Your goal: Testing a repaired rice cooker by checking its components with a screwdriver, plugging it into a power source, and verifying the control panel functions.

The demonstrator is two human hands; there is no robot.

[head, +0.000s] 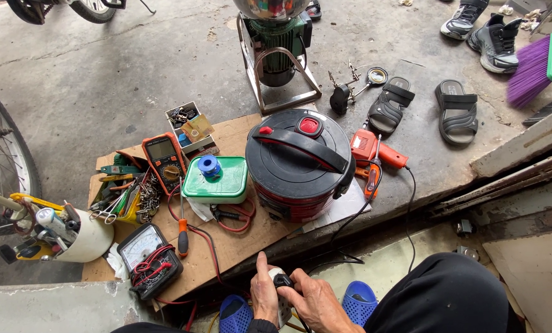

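I read the scene from the left. Far left of both hands, a white pot lies on its side, stuffed with small tools. Right of it, just left of and above the left hand, an analog meter rests on the cardboard sheet with red leads coiled on its face. A screwdriver with an orange handle lies beside it. Higher up sits an orange digital meter, and next to that a green-lidded box with a blue spool on top.

My left hand is closed around a white socket block, thumb pointing up along its left side. My right hand meets it from the right, its fingers pinching a black plug that sits against the top of the block. The two hands touch over the block. A black cord runs from the plug up and to the right.

Straight above the hands, well apart from them, a red cooker with a black lid stands on the cardboard. Right of it lies an orange heat gun. Further right, a pair of black sandals rests on the concrete floor.
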